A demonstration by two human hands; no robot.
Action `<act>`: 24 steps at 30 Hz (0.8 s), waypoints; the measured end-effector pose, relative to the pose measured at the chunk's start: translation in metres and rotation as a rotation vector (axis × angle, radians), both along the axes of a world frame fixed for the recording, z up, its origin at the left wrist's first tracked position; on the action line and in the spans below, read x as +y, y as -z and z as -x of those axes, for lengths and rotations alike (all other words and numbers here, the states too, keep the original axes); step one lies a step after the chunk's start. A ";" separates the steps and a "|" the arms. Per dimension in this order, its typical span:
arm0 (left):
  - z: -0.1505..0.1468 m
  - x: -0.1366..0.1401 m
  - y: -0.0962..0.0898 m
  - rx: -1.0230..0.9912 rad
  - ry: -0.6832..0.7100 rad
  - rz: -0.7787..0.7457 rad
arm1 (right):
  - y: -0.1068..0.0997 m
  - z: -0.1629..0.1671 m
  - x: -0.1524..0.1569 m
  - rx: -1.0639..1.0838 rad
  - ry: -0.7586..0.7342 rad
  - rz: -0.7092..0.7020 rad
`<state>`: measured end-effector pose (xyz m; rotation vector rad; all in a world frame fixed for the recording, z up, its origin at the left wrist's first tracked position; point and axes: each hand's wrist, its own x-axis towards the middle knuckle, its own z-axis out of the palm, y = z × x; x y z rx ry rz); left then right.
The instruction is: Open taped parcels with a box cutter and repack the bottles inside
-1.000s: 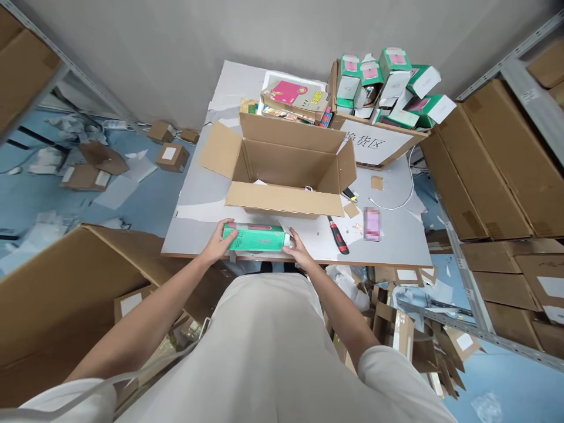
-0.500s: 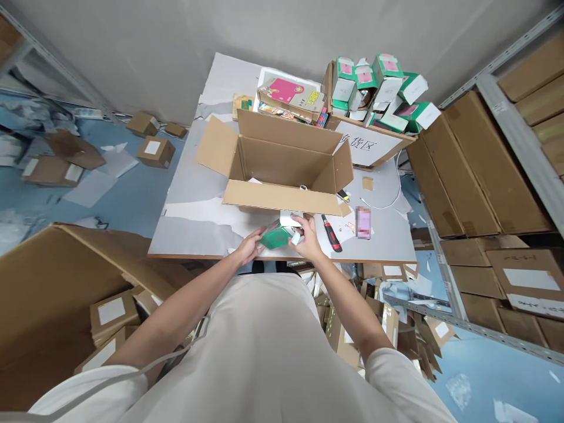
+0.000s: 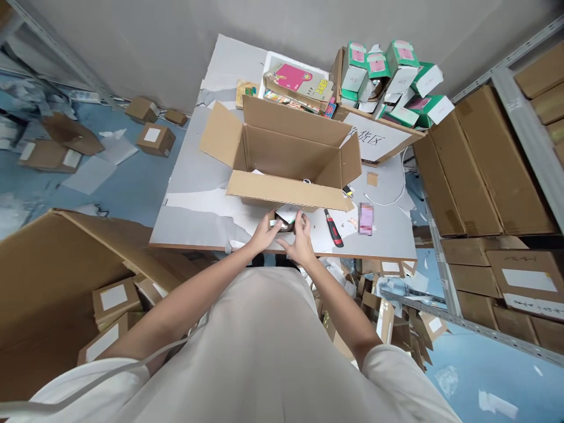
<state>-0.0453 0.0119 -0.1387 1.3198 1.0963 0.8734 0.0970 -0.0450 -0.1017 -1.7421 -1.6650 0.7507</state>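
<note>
Between my two hands is a small box [image 3: 287, 212] with white flaps, its end open toward me and something dark and round showing inside. It appears to be the green carton seen a moment ago, now turned end-on. My left hand [image 3: 263, 232] grips its left side. The fingers of my right hand [image 3: 301, 239] close on its right side, with the thumb below the opening. Just beyond stands a large open cardboard box [image 3: 288, 191], flaps spread; its contents are mostly hidden. To the right of my right hand lies a red and black utility knife [image 3: 333, 229].
A phone-like pink item [image 3: 365, 218] and a white cable [image 3: 390, 202] lie at the table's right. Behind stand a white bin [image 3: 268, 61] of flat packages and a carton [image 3: 379, 138] full of green boxes. A big cardboard box [image 3: 57, 282] stands at left, shelving [image 3: 443, 241] at right.
The green carton has been turned so its open end faces me. My left hand has moved up onto its side, and my right hand has shifted slightly left. The view has tilted a little.
</note>
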 end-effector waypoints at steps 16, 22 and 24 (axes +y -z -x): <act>0.018 -0.003 0.007 0.058 0.067 0.023 | -0.024 -0.026 0.045 -0.424 -0.281 -0.050; 0.015 0.010 -0.010 0.194 0.125 -0.295 | -0.024 -0.040 0.020 -0.407 -0.479 -0.124; 0.015 0.012 -0.010 0.210 0.244 -0.332 | -0.024 -0.048 0.011 -0.413 -0.468 -0.106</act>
